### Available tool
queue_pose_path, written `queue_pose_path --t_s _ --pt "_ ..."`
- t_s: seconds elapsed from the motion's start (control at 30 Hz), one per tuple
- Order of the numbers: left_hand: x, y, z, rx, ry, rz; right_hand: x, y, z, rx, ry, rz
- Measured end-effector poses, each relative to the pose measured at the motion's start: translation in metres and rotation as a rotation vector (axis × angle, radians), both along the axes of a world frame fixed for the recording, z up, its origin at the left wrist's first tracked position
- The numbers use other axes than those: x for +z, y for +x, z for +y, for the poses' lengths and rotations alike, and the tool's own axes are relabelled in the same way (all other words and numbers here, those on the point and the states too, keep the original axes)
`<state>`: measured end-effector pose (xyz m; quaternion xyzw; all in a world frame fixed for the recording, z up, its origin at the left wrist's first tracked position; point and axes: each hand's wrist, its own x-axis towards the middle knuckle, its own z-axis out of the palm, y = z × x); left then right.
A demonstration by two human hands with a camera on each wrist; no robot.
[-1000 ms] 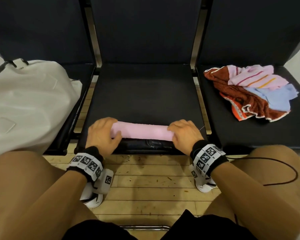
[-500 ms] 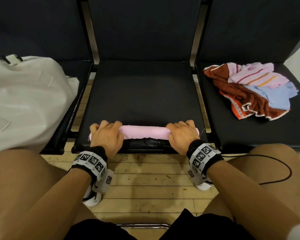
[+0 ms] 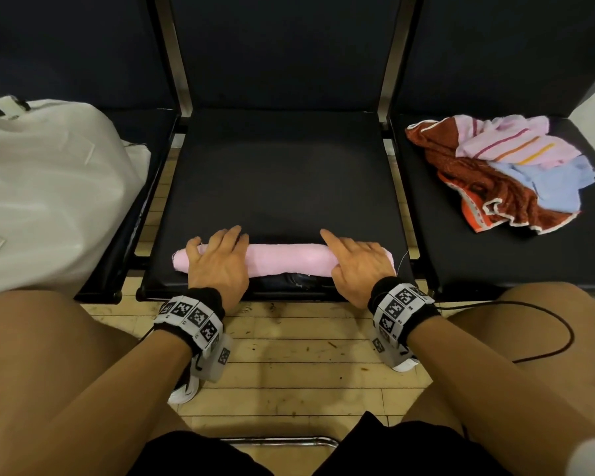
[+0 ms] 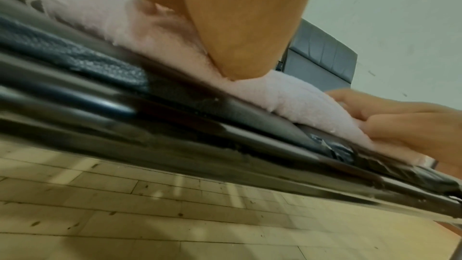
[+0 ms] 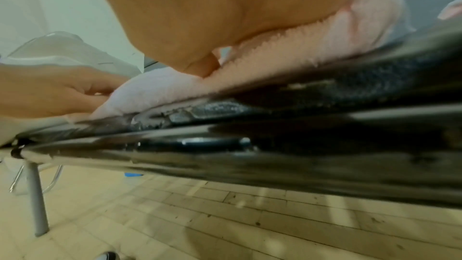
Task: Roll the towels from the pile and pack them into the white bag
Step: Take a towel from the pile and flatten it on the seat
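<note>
Your left hand [image 3: 217, 266] and right hand [image 3: 358, 269] lie flat, fingers straight, pressing the ends of the roll [image 3: 282, 261] — a pink towel at the front edge of the middle seat [image 3: 282, 173]. The bag [image 3: 49, 187] sits on the left seat, the pile [image 3: 502, 170] on the right — both well apart from the roll.

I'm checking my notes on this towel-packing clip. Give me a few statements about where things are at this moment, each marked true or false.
1. The pink towel lies rolled on the middle seat. True.
2. Both hands rest on it, the left hand near one end and the right hand near the other. True.
3. The white bag sits on the seat at the person's right. False: it is at the left.
4. The pile of towels is already inside the bag. False: it lies on the right seat.
</note>
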<state>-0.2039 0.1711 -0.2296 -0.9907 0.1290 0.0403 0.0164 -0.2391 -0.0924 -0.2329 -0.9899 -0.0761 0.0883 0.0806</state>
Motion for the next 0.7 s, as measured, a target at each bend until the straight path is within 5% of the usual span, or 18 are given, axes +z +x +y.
queue_pose_path --t_s 0.37,0.7 --pt "-0.015 0.003 0.01 -0.147 -0.317 0.128 -0.013 -0.01 0.0 0.052 0.011 -0.095" --pt "-0.009 0.001 0.01 -0.184 -0.116 0.061 -0.016 -0.014 0.0 0.123 -0.019 -0.194"
